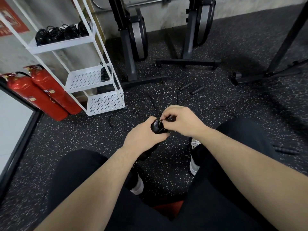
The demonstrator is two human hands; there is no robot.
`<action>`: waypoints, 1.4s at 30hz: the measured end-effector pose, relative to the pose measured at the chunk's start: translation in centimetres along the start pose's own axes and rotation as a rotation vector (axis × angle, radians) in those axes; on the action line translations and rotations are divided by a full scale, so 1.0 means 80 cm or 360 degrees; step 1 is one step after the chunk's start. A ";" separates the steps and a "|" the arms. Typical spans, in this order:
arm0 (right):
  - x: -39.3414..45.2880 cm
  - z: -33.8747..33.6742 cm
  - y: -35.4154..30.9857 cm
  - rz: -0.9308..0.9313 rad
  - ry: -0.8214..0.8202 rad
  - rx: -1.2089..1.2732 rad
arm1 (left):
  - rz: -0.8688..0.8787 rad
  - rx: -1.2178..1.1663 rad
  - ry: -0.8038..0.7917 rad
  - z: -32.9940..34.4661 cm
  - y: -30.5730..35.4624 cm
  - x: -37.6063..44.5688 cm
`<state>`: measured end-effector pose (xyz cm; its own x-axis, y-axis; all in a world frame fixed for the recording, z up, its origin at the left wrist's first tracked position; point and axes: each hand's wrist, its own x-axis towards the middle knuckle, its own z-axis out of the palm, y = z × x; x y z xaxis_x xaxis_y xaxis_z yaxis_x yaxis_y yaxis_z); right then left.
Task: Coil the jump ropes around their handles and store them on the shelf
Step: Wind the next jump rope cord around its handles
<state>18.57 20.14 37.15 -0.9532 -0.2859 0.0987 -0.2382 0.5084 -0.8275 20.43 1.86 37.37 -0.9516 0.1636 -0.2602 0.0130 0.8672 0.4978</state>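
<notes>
Clamped in our left hand (143, 137) is the coiled jump rope bundle (157, 126), fingers curled around it, while our right hand (179, 121) pinches the rope's free strand (164, 120) just above the bundle. Beyond the grip, loose rope (116, 125) trails across the speckled floor (75, 147), and two more handles (191, 88) lie farther out. Up and left of the grip stands the white shelf (93, 80), with coiled ropes (61, 33) on its top tier.

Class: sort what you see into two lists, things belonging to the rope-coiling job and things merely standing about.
Job: left hand; right hand; half-coiled black jump rope; white metal shelf; black foam handles on floor.
Standing about: red fire extinguishers; grey rowing machines.
</notes>
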 end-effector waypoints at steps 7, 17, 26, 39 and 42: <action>-0.003 0.001 -0.020 -0.0261 -0.0125 -0.0506 | -0.0146 0.0222 -0.0185 0.002 -0.006 0.026; 0.023 0.016 -0.021 0.0193 0.0168 -0.0110 | -0.0198 0.0137 -0.0056 -0.020 -0.013 0.054; 0.061 0.035 -0.031 0.0640 -0.0002 0.0517 | -0.0418 -0.0997 0.0016 -0.069 -0.020 0.080; 0.180 0.106 -0.025 0.0992 -0.0142 0.1495 | -0.0486 -0.1238 -0.0018 -0.135 -0.073 0.156; 0.221 0.127 -0.017 0.0974 -0.0072 0.1540 | -0.0527 -0.1282 -0.0045 -0.155 -0.102 0.180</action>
<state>3.98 6.13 34.40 -0.8477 -0.2448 -0.4705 0.5249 -0.2603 -0.8104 2.78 -8.72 39.82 -0.8599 -0.0169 -0.5102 -0.4943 0.2773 0.8239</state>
